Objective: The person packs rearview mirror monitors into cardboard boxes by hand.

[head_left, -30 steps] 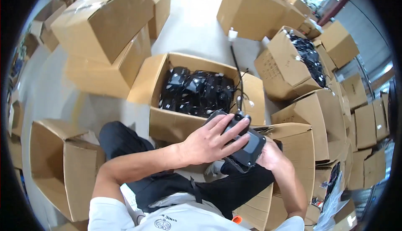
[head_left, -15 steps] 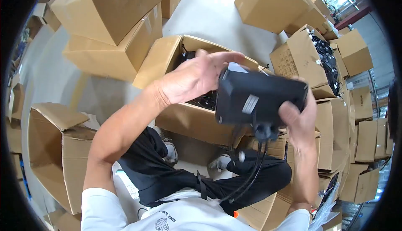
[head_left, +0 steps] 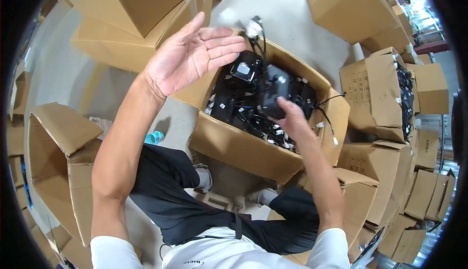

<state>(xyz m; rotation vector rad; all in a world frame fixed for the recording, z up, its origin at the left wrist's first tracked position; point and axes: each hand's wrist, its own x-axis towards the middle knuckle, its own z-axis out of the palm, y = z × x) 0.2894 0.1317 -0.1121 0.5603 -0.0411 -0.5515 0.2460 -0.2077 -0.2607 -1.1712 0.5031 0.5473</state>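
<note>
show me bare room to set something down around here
Grey floor lies bare beyond the open box, between the left stacked cartons and upper-right carton. Another patch sits between that stack and the turquoise item. Black units crowd the box; cartons crowd the right.

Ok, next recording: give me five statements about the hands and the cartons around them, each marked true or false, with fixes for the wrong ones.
1. The right hand holds a black boxy device at the opening of a cardboard carton. True.
2. The left hand is closed around a cable. False: the left hand is open, palm showing, with nothing in its grip.
3. The carton in front of the person holds white cups. False: it holds black cased units with cables and small white connectors.
4. A turquoise object lies on the grey floor. True.
5. The carton by the left elbow is sealed. False: that carton stands open.
</note>
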